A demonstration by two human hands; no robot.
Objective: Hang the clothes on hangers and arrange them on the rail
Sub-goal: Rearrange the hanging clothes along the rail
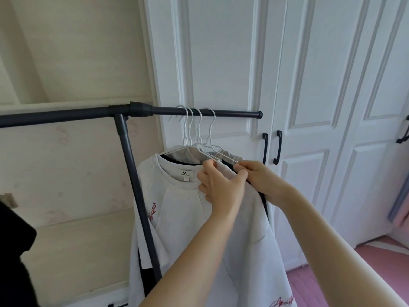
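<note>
The left hand (218,187) and the right hand (263,180) are working close together, fingertips nearly touching, at the shoulder of a white T-shirt (221,240). The left hand is pinching the pale cloth just below the end of a white wire hanger (199,149); the right hand is closing on the dark edge of a black garment (263,200) showing right behind that shoulder.

The shirt is hanging directly under both hands, draped down past the wrists. It is looking soft, light and limp, so it is likely to slide along the thin, smooth wire unless the shoulder seam is seated over the hanger's end. The seam and collar band are the firmest places to take hold.

Just above the hands, four hooks are crowding together on the dark rail (199,112), whose capped end is lying a little beyond the right hand; hangers pushed that way could slip off. Left of the hands, the rail's joint and upright post (135,173) are blocking any sliding. Behind the hands, the white cupboard doors (309,107) are standing near, with dark handles (277,147) that could be catching sleeves.
</note>
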